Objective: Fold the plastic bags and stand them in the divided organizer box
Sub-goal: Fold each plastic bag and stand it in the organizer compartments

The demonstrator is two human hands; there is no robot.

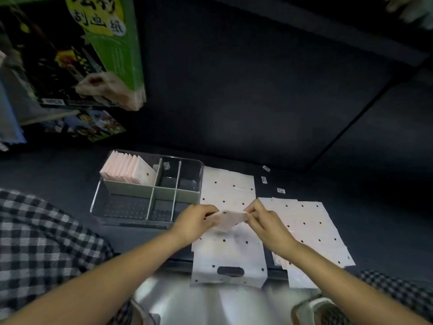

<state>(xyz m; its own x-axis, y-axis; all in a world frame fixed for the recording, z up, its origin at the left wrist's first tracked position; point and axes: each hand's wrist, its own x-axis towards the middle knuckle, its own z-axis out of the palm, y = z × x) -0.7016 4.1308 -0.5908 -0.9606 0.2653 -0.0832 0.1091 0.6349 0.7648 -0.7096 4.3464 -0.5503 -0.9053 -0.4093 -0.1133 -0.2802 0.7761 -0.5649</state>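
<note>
A folded pale pink dotted plastic bag (226,220) is held up between both hands above the flat bags. My left hand (192,222) pinches its left end and my right hand (266,222) pinches its right end. Under them lies a flat white dotted bag with a handle cutout (230,261), partly over the table's front edge. The clear divided organizer box (98,200) stands just left of my hands. Several folded bags (127,170) stand upright in its back left compartment; its other compartments hold no bags.
More flat dotted bags lie behind my hands (228,186) and to the right (311,228). Three small labels (264,179) lie on the dark table behind them. A green printed carton (110,43) with pale bags spilling from it sits at the far left.
</note>
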